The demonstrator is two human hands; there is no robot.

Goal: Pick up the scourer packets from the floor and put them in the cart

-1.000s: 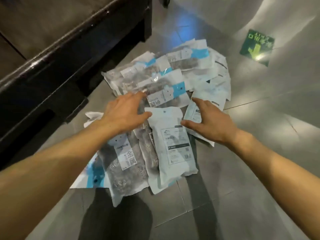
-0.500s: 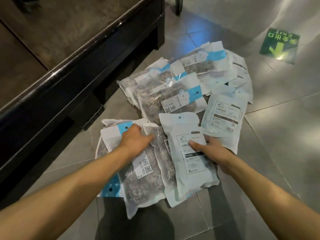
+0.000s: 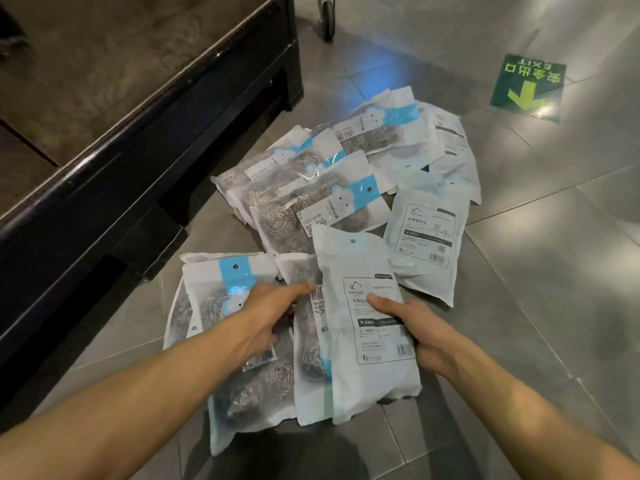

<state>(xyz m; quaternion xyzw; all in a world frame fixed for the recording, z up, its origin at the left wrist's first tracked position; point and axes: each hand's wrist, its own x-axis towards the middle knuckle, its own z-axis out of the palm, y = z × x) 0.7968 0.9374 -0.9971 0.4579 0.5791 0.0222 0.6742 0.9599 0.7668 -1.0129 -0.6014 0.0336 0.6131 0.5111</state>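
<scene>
the scourer packets (image 3: 322, 209) lie heaped on the grey floor (image 3: 554, 271) beside the dark cart (image 3: 138, 126). the right hand (image 3: 415, 330) pinches a white packet (image 3: 363, 327) at its edge, thumb on the printed face. the left hand (image 3: 270, 313) rests on a clear packet (image 3: 242, 341), fingers curled round its edge. a green exit sign (image 3: 528, 86) lies further off.

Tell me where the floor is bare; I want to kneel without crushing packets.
Bare tile lies right of the packet pile, below the green exit sign. It is crowded between the dark cart and the pile.
</scene>
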